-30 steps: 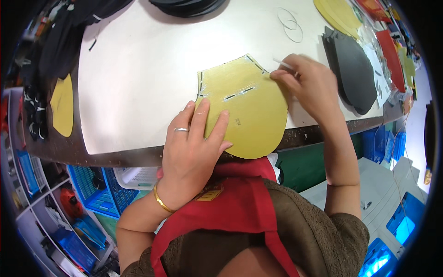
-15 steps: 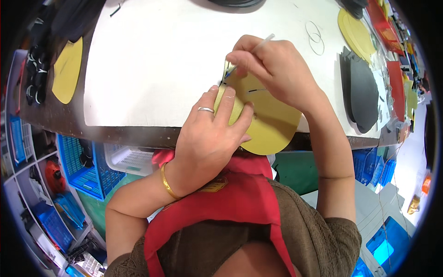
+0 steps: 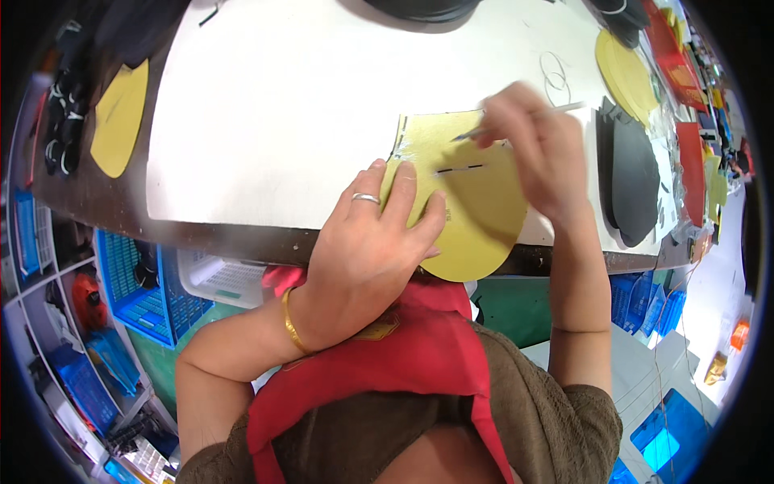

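Note:
A yellow card piece [image 3: 476, 234] with a rounded near end lies over the front edge of the white work surface. Dark dashes run along its left edge, and another dark broken line crosses its middle. My left hand [image 3: 367, 234] rests flat on its left part, fingers spread, pressing it down. Above the card's right side, my right hand [image 3: 544, 149], slightly blurred, grips a slim pen [image 3: 574, 106] with a pale barrel. Its dark tip points left, over the upper part of the card; whether it touches I cannot tell.
White board [image 3: 258, 121] covers the dark table. Black sole-shaped pieces [image 3: 630, 177] and a yellow stack [image 3: 625, 73] lie at right, thin rings [image 3: 555, 79] nearby. Another yellow piece [image 3: 121, 121] sits far left. A black round stack [image 3: 423, 10] stands at back; a blue crate [image 3: 137, 282] is below left.
My right hand has moved right with the pen, away from the card's left edge, uncovering its upper part. My left hand stays on the card, almost in the same place.

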{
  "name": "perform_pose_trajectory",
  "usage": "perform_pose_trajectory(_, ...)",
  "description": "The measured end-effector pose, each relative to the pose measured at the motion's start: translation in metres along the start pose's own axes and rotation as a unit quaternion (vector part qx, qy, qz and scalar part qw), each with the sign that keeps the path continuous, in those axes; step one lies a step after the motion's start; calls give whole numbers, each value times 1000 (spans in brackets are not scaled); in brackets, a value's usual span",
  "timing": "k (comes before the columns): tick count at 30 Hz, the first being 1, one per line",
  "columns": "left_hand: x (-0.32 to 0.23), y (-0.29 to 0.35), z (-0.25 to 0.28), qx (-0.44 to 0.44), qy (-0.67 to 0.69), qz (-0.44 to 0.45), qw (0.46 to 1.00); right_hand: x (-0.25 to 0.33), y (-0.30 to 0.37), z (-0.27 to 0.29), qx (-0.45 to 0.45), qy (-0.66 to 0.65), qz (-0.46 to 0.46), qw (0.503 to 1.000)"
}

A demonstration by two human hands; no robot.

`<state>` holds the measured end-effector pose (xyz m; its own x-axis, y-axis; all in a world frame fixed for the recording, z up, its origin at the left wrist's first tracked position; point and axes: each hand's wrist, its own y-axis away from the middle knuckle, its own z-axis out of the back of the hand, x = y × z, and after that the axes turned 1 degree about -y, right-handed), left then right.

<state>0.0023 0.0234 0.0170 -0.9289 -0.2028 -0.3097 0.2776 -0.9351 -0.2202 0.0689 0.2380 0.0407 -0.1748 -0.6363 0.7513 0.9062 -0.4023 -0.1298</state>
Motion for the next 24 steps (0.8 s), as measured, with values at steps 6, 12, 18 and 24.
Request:
perform_pose_trajectory(6, -3, -8, 6, 33, -13, -2, 999, -47, 0, 19, -62, -30, 2, 998)
perform_pose_trajectory(12, -8, -14, 7, 88, -69, 17, 994, -46, 9, 25, -26, 102, 17, 994)
perform_pose_trajectory(18, -10, -17, 9, 107, -83, 17, 991, -50, 25, 31, -106, 25, 74, 991)
perform_pose_trajectory(24, -9, -16, 12, 105, -70, 19, 992, -53, 22, 26, -123, 169, 94, 973)
